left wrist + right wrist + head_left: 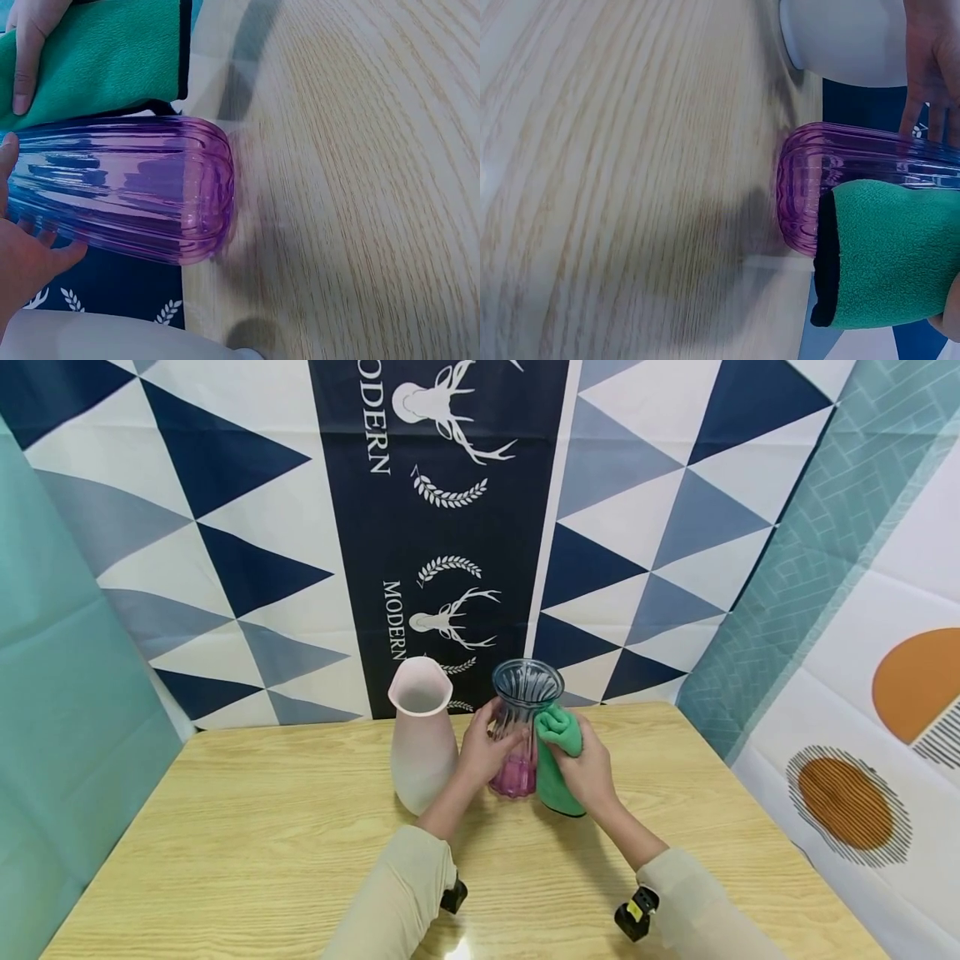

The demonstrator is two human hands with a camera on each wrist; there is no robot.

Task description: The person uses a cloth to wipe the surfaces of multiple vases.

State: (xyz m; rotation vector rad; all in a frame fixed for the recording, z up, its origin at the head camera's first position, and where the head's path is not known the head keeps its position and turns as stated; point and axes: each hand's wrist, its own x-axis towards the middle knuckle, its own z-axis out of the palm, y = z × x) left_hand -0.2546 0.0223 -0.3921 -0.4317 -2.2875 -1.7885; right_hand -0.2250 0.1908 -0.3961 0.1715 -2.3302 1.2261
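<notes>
A ribbed glass vase (515,768), blue at the flared rim and pink-purple at the base, is held upright near the table's back edge. My left hand (483,747) grips it around the middle from the left, with fingers and thumb on opposite sides in the left wrist view (34,259). A folded green cloth (558,777) with a dark edge hangs from my right hand (588,764), which grips it against the vase's right side. In the right wrist view the cloth (892,255) covers part of the glass vase (799,191). Whether the base touches the tabletop is unclear.
A tall white vase (423,760) with a wavy rim stands just left of my left hand. The wooden table (262,843) ends at a patterned cloth backdrop (450,527). Teal (67,693) and white fabric (817,710) hang at the sides.
</notes>
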